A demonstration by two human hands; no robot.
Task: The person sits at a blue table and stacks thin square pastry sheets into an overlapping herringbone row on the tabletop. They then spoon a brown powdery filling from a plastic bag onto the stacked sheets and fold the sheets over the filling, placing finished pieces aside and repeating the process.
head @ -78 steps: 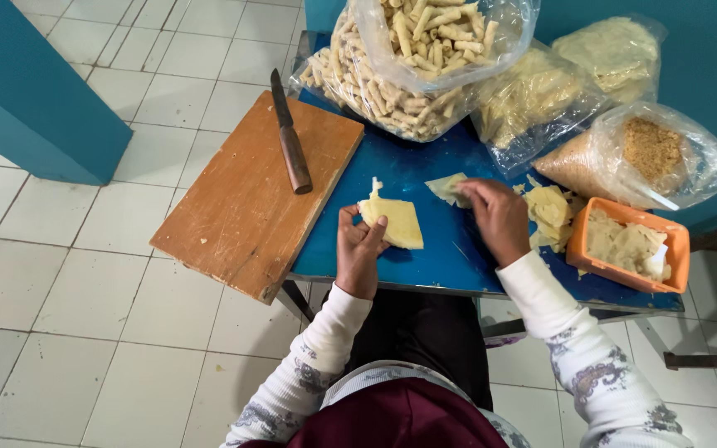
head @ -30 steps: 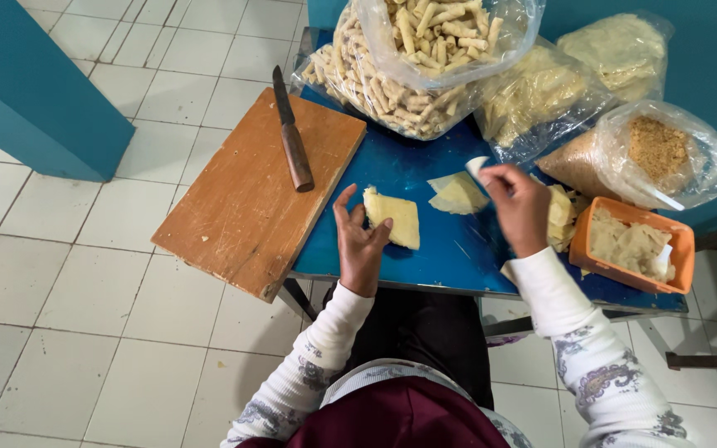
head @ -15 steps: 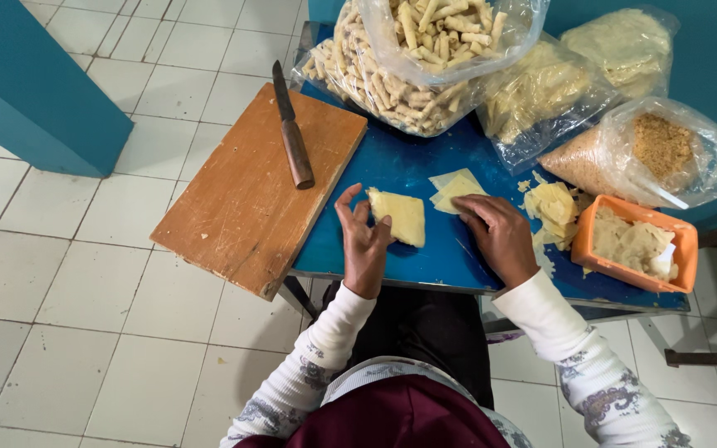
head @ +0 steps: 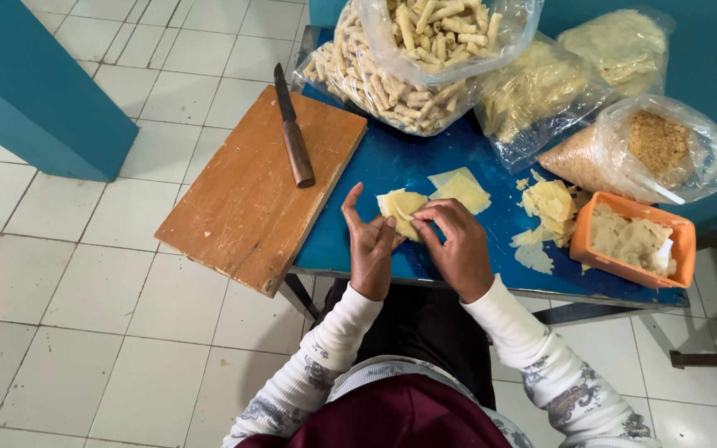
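You've got a pale yellow pastry sheet [head: 402, 207] on the blue desk [head: 375, 166], thin and soft, its near edge lifted and curling over on itself. Your left hand [head: 371, 241] props it from the left, thumb raised, fingers against its edge. Your right hand [head: 456, 241] pinches the right side of it, fingertips pressed down onto the fold. The sheet sits near the front of the desk, just right of the wooden board. It looks partly rolled, the far part flat on the desk; whether there is filling inside can't be made out. Just behind it lies a second flat sheet [head: 460, 187], squarish, touching or nearly so.
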